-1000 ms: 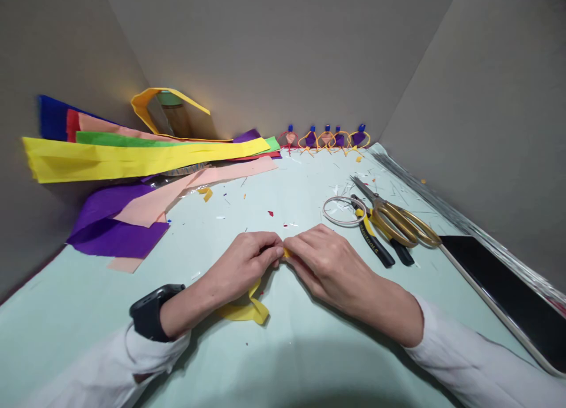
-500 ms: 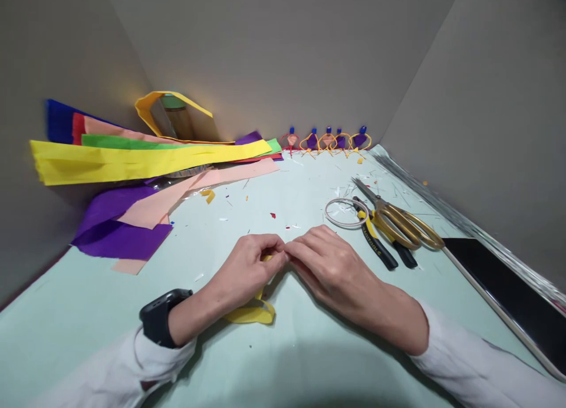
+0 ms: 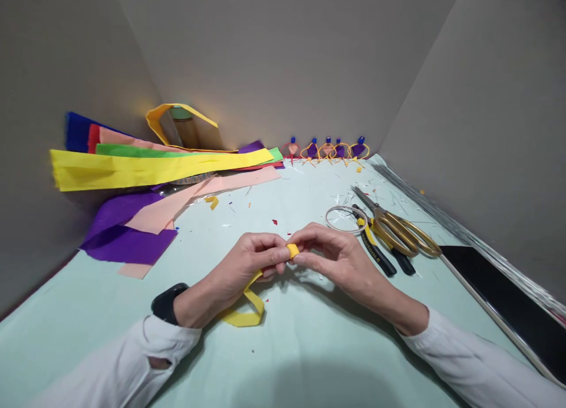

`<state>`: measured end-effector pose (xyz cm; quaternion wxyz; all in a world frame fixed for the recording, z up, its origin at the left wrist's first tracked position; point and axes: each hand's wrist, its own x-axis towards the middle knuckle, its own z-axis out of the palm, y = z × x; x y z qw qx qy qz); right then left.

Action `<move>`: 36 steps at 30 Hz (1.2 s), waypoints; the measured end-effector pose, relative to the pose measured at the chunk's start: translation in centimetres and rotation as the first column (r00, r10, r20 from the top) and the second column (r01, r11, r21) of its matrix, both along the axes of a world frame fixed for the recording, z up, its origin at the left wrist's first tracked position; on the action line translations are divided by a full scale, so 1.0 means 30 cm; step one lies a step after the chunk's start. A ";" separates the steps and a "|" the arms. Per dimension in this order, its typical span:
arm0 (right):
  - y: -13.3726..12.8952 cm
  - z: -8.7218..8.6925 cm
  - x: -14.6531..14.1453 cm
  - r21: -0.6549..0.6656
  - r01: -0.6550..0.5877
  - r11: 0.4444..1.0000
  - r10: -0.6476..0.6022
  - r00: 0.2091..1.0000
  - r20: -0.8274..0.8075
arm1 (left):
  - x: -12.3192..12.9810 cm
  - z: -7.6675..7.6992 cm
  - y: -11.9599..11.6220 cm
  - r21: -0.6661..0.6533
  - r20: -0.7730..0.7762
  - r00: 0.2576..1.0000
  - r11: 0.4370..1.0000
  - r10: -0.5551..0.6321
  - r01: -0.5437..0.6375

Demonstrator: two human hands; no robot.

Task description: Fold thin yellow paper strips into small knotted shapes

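Note:
Between my fingertips, a yellow strip (image 3: 247,318) of paper or thin fabric is pinched at one end, where it forms a small folded yellow bit. The rest of the strip hangs below my left hand (image 3: 260,257) and curls on the table. My left hand is closed, thumb and forefinger pressed on the strip's end. Facing it, my right hand (image 3: 333,255) pinches the same end from the other side with thumb and forefinger. Some of the left fingers are tucked out of sight beneath.
Coloured strips (image 3: 163,169) and a purple sheet (image 3: 132,243) lie at the left. Gold scissors (image 3: 398,225), black-yellow pliers (image 3: 374,249) and a white ring (image 3: 346,219) are at the right, beside a dark tablet-like slab (image 3: 499,305). Several small figures (image 3: 328,148) stand along the back wall.
The yellow end has come into sight between my fingertips. My right hand has turned so its thumb shows, and the hanging strip has shifted slightly left. The view has tilted a little.

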<state>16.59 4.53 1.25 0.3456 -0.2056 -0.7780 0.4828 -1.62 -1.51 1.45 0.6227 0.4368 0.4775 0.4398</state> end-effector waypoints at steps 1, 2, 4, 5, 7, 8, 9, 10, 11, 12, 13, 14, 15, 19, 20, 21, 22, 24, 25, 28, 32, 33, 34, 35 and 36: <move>-0.001 0.000 -0.001 0.015 0.007 1.000 -0.007 1.000 0.001 | 0.000 0.002 0.001 -0.006 -0.008 1.000 1.000 0.006 -0.006; -0.002 0.001 -0.001 0.039 0.017 0.999 -0.017 1.000 0.007 | 0.000 0.003 0.002 -0.011 -0.020 1.000 1.000 0.009 -0.009; -0.002 0.004 0.000 0.097 0.036 0.995 -0.038 0.999 0.023 | -0.001 0.006 0.005 -0.015 -0.048 0.999 1.000 0.014 -0.015; -0.002 0.004 0.001 0.132 0.042 0.990 -0.047 0.998 0.031 | -0.002 0.007 0.006 -0.016 -0.064 0.998 1.000 0.015 -0.016; 0.001 0.002 0.003 0.217 0.055 0.975 -0.066 0.997 0.042 | -0.004 0.007 0.008 -0.020 -0.095 0.995 1.000 0.017 -0.019; 0.003 -0.001 0.005 0.272 0.058 0.961 -0.072 0.996 0.042 | -0.005 0.007 0.008 -0.023 -0.109 0.994 1.000 0.019 -0.022; 0.005 -0.004 0.006 0.331 0.058 0.942 -0.076 0.996 0.041 | -0.006 0.006 0.009 -0.023 -0.124 0.992 0.999 0.021 -0.024; 0.006 -0.008 0.008 0.393 0.055 0.918 -0.078 0.996 0.042 | -0.007 0.004 0.010 -0.020 -0.140 0.990 0.999 0.023 -0.026; 0.008 -0.012 0.009 0.453 0.049 0.890 -0.080 0.996 0.050 | -0.008 0.002 0.011 -0.012 -0.158 0.987 1.000 0.025 -0.027; 0.008 -0.015 0.011 0.511 0.037 0.858 -0.085 0.994 0.069 | -0.008 -0.001 0.012 0.000 -0.178 0.984 1.000 0.024 -0.024; 0.008 -0.017 0.013 0.564 0.021 0.826 -0.093 0.991 0.101 | -0.008 -0.004 0.013 0.015 -0.200 0.979 1.000 0.023 -0.020; 0.008 -0.020 0.015 0.607 0.002 0.795 -0.109 0.984 0.140 | -0.008 -0.007 0.014 0.030 -0.225 0.974 0.999 0.022 -0.015; 0.007 -0.022 0.016 0.639 -0.020 0.769 -0.128 0.975 0.184 | -0.008 -0.009 0.015 0.040 -0.249 0.968 0.999 0.019 -0.009; 0.004 -0.030 0.022 0.701 -0.084 0.708 -0.182 0.938 0.296 | -0.001 -0.008 0.011 0.061 -0.340 0.940 0.998 0.015 0.006; 0.003 -0.033 0.022 0.709 -0.093 0.699 -0.188 0.933 0.308 | 0.002 -0.005 0.009 0.069 -0.366 0.930 0.998 0.017 0.009; 0.003 -0.034 0.022 0.718 -0.102 0.689 -0.194 0.928 0.318 | 0.005 -0.001 0.007 0.082 -0.397 0.918 0.997 0.020 0.013; 0.002 -0.035 0.022 0.727 -0.110 0.678 -0.200 0.924 0.326 | 0.009 0.003 0.004 0.099 -0.432 0.902 0.995 0.024 0.020; -0.002 -0.034 0.018 0.743 -0.124 0.658 -0.213 0.915 0.342 | 0.017 0.008 -0.001 0.129 -0.494 0.869 0.991 0.029 0.040; -0.005 -0.033 0.016 0.749 -0.133 0.649 -0.218 0.911 0.351 | 0.021 0.008 -0.002 0.142 -0.517 0.856 0.989 0.031 0.049; -0.016 -0.034 0.007 0.759 -0.160 0.631 -0.222 0.900 0.374 | 0.032 -0.002 -0.002 0.170 -0.541 0.839 0.985 0.065 0.033; -0.021 -0.045 -0.002 0.758 -0.116 0.641 -0.196 0.931 0.308 | 0.038 -0.019 0.003 0.192 -0.516 0.843 0.980 0.150 -0.057; -0.019 -0.046 -0.003 0.741 -0.083 0.666 -0.172 0.950 0.261 | 0.036 -0.020 0.003 0.196 -0.483 0.863 0.979 0.152 -0.063; -0.016 -0.045 -0.003 0.708 -0.048 0.705 -0.146 0.966 0.212 | 0.034 -0.020 0.002 0.182 -0.427 0.894 0.981 0.138 -0.064; -0.013 -0.041 -0.004 0.653 -0.013 0.757 -0.125 0.978 0.164 | 0.030 -0.019 0.001 0.157 -0.351 0.930 0.986 0.111 -0.058; -0.011 -0.035 -0.005 0.587 0.020 0.809 -0.117 0.985 0.128 | 0.027 -0.018 -0.001 0.131 -0.261 0.962 0.990 0.085 -0.052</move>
